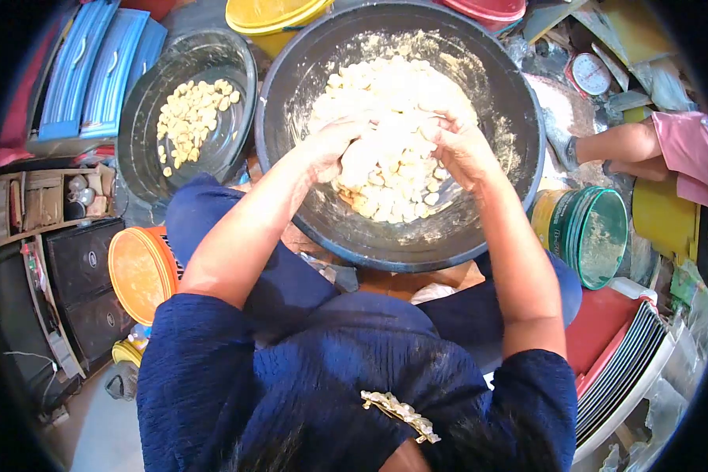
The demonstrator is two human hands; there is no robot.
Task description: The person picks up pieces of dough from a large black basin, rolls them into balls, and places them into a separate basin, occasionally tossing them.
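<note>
The person sits with left hand (332, 149) and right hand (462, 149) at the pale pieces (393, 193) heaped in the big dark basin (401, 253). Fingers are bent, but through the glare I can't make out whether either grip is clamped on anything. More pieces (190, 118) lie in the smaller basin (140, 153), leftward.

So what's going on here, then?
A seated person has the left hand and right hand at a heap of pale pieces in a big dark tub. Glare hides exactly what the fingers hold. On the left, a smaller dark basin contains similar pieces; neither hand touches those.
</note>
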